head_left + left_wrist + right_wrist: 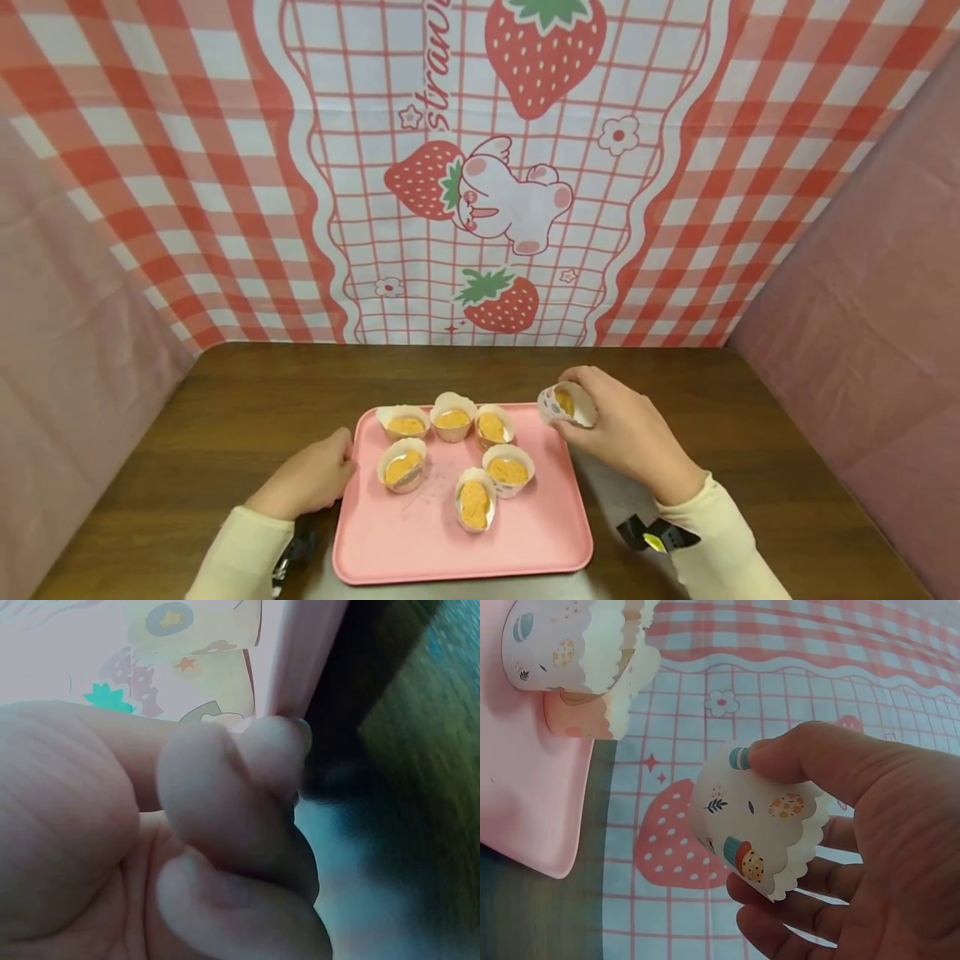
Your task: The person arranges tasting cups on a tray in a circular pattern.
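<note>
My right hand (630, 429) grips a printed paper baking cup (552, 408) with yellow-orange batter inside, raised at the far right corner of a pink tray (405, 554). The right wrist view shows the cup (757, 817) tilted, its scalloped rim towards the palm, between thumb and fingers of the right hand (907, 817). On the left, my left hand (311, 475) pinches the tray's side edge. Its curled fingers meet the tray rim (296, 660) in the left wrist view. Several similar filled cups (507, 471) stand on the tray's far and middle parts.
The tray lies on a dark brown wooden table (255, 392). A red-and-white checked cloth (637, 192) with strawberry prints hangs behind it. Pink curtains (847, 275) close both sides. Faint smudges mark the tray's middle.
</note>
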### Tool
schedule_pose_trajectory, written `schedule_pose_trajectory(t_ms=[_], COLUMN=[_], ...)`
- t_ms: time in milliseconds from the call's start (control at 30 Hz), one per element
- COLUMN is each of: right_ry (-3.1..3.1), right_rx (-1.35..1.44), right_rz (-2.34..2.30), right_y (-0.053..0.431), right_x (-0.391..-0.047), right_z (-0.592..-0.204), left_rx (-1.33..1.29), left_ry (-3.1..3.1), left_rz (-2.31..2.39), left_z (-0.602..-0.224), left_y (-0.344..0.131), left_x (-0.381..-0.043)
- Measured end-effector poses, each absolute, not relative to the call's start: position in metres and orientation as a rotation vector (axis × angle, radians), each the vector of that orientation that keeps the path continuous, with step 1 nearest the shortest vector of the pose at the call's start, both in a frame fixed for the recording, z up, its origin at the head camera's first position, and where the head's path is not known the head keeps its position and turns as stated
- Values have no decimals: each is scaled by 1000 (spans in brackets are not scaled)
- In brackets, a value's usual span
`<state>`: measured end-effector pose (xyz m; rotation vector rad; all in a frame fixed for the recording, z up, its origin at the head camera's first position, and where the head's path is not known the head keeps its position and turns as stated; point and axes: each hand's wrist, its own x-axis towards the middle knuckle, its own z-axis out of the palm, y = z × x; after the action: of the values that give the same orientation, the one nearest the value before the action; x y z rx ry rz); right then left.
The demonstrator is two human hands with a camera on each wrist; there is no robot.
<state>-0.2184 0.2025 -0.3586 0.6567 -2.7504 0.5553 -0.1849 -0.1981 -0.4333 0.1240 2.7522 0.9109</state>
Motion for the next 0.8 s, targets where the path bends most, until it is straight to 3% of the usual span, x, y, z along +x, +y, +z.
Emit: schedule_pose_trajectory(t_ms=[800], right_ry=[-2745], right_rx=[718], right_rz=[544], right_y=[195], right_x=[-216], right_z=[-366], left_rx=[124], left_ry=[2749], left_rz=[930], left_z=[-425], left_y=[-194], left_x=[-182])
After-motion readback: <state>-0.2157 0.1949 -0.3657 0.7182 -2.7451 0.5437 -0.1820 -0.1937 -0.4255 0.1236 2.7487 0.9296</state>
